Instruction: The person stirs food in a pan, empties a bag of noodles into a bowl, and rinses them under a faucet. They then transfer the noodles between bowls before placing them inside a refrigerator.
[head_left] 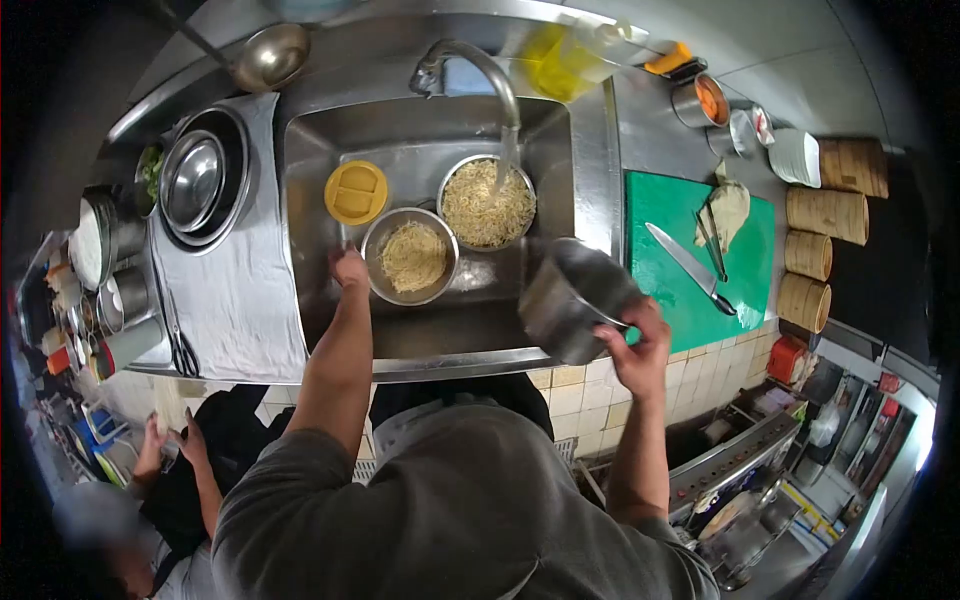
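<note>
My right hand (640, 350) grips the rim of a deep metal pot (570, 305), tilted over the sink's right front corner. My left hand (350, 268) is in the sink (430, 335), at the left side of a metal bowl (378, 280) with pale noodles (413, 258); its fingers are partly hidden, and I cannot tell whether they hold the rim. Behind and to the right, a second bowl (463, 162) of noodle-like strands (475, 212) stands under the running faucet (480, 60). A round yellow item (356, 192) lies behind my left hand.
A green cutting board (660, 260) at the right bears a knife (685, 262), tongs (713, 240) and a cloth (730, 212). Nested metal bowls (195, 180) rest on a white towel (225, 310) at the left, near scissors (182, 350). Another person (190, 450) is at the lower left.
</note>
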